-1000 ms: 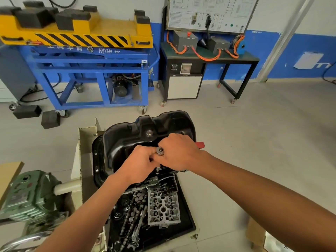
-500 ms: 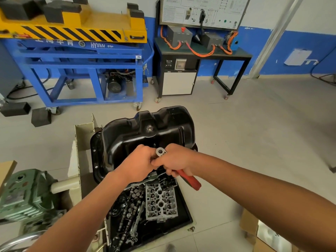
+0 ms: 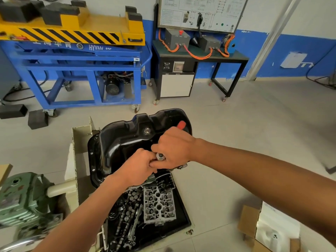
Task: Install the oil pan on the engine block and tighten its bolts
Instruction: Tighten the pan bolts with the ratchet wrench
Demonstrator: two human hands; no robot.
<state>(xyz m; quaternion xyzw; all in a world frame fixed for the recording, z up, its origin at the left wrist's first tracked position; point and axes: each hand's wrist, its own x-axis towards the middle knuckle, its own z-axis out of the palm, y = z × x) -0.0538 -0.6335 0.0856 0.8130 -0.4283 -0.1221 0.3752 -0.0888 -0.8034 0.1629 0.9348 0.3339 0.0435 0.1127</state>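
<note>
Black oil pan (image 3: pixel 127 140) sits just beyond both hands, its near edge under them. The right hand (image 3: pixel 174 146) curls round the ratchet (image 3: pixel 161 156), red handle (image 3: pixel 181 124) pointing away across the pan. The left hand (image 3: pixel 138 166) pinches at the ratchet head, likely steadying it on a hidden bolt.

Grey floor (image 3: pixel 254 124), blue-banded wall (image 3: pixel 300 57).

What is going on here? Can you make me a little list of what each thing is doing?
Oil pan: black, deep side facing up
Ratchet: red handle, silver head at the pan's near edge
Right hand: grips the handle
Left hand: fingers curled at the ratchet's head
Tray: below the pan, holds engine parts
</note>
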